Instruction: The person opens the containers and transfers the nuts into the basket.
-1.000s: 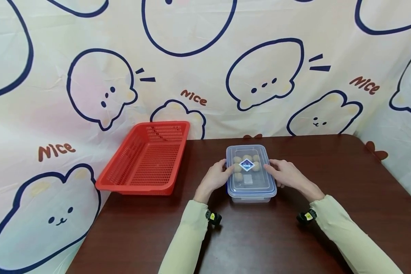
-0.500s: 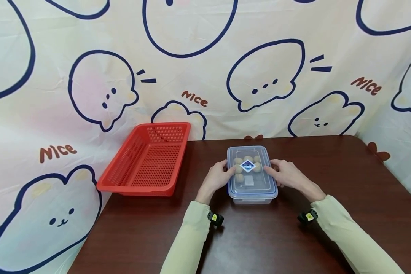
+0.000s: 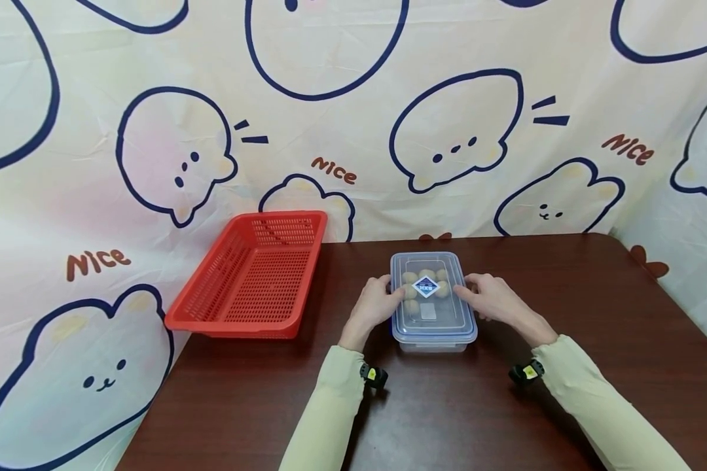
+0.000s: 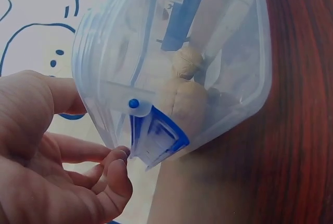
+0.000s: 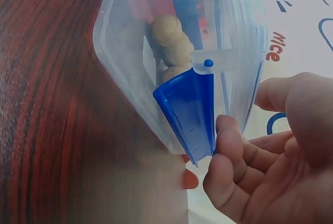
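Container stands lidded on the table, my left hand and right hand gripping its opposite sides, fingers curled at the blue latches.

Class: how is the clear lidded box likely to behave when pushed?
The clear lidded box should probably slide rather than tip, sitting flat on the table. The round balls inside may roll, having bare space beside them.

Dark reddish-brown wood-grain table. On it: red rectangular perforated plastic basket at left edge; clear rectangular lidded plastic container, apart, right of basket.
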`<act>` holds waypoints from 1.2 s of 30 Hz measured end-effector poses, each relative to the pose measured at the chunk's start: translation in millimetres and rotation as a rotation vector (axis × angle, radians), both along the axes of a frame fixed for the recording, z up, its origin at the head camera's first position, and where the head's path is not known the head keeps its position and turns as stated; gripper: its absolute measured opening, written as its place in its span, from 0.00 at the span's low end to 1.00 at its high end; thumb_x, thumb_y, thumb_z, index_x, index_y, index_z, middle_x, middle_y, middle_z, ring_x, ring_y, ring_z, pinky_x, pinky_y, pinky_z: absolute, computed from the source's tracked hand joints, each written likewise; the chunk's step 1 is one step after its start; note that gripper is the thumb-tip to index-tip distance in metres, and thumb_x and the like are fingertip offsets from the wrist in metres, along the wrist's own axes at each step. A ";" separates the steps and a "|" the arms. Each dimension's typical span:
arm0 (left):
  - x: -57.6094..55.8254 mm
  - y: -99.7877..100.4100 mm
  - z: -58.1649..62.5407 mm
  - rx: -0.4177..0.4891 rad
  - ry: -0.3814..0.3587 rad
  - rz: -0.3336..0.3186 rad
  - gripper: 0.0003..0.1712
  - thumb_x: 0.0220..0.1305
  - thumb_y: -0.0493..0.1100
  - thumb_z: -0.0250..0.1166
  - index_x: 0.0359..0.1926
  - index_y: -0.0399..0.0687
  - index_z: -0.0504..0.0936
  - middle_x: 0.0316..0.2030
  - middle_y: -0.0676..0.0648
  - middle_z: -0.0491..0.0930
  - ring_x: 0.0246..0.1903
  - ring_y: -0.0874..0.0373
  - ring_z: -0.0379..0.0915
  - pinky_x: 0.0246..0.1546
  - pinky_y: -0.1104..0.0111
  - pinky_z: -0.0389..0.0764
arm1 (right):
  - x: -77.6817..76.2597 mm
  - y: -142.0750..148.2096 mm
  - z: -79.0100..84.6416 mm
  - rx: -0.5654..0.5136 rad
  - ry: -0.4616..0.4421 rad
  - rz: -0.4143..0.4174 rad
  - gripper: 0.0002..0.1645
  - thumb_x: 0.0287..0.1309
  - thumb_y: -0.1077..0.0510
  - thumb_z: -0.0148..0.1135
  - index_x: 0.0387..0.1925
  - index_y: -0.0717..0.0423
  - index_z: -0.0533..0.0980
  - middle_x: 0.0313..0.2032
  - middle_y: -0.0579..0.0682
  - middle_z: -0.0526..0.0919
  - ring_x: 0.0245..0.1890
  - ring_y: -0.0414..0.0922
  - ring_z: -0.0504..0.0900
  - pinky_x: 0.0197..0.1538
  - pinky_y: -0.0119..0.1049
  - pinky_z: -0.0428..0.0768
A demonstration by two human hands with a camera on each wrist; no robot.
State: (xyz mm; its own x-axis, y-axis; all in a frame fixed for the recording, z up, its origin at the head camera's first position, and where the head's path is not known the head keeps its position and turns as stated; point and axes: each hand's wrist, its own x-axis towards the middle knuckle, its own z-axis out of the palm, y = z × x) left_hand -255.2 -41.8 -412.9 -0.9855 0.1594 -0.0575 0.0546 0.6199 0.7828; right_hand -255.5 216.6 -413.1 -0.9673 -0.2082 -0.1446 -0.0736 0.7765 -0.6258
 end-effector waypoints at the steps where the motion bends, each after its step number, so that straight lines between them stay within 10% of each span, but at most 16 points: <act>1: 0.5 0.1 0.7 -0.001 -0.001 0.001 0.30 0.68 0.51 0.58 0.66 0.41 0.71 0.54 0.38 0.72 0.47 0.50 0.73 0.44 0.63 0.79 | 0.1 0.0 0.4 -0.001 -0.001 0.000 0.36 0.68 0.43 0.54 0.64 0.68 0.66 0.29 0.54 0.79 0.21 0.44 0.77 0.26 0.36 0.79; 11: 0.6 0.7 5.8 -0.004 0.010 0.049 0.30 0.67 0.49 0.57 0.67 0.41 0.69 0.55 0.38 0.69 0.49 0.50 0.72 0.49 0.60 0.79 | -0.3 -3.7 7.8 0.032 0.009 -0.023 0.37 0.68 0.41 0.54 0.65 0.65 0.66 0.34 0.55 0.81 0.26 0.45 0.78 0.29 0.35 0.79; 20: 2.0 -2.6 13.7 -0.021 0.063 0.033 0.28 0.68 0.51 0.59 0.63 0.42 0.72 0.38 0.46 0.78 0.36 0.55 0.74 0.33 0.68 0.76 | 6.3 -0.3 17.0 0.011 0.066 -0.018 0.37 0.68 0.40 0.54 0.64 0.65 0.67 0.33 0.55 0.81 0.27 0.44 0.78 0.29 0.35 0.77; 36: -5.2 18.7 52.2 0.182 0.159 -0.051 0.30 0.66 0.46 0.65 0.67 0.49 0.70 0.39 0.48 0.79 0.37 0.58 0.77 0.39 0.67 0.83 | 15.7 32.0 54.9 -0.079 0.192 -0.045 0.39 0.68 0.40 0.54 0.70 0.59 0.59 0.36 0.59 0.77 0.22 0.47 0.77 0.24 0.39 0.79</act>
State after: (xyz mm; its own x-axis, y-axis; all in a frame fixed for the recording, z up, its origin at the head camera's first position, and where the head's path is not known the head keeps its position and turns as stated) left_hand -260.4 -23.1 -360.6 -0.9703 0.2028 0.1316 0.2135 0.4628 0.8604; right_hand -239.8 248.6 -358.3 -0.9842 -0.1673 0.0585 -0.1637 0.7311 -0.6623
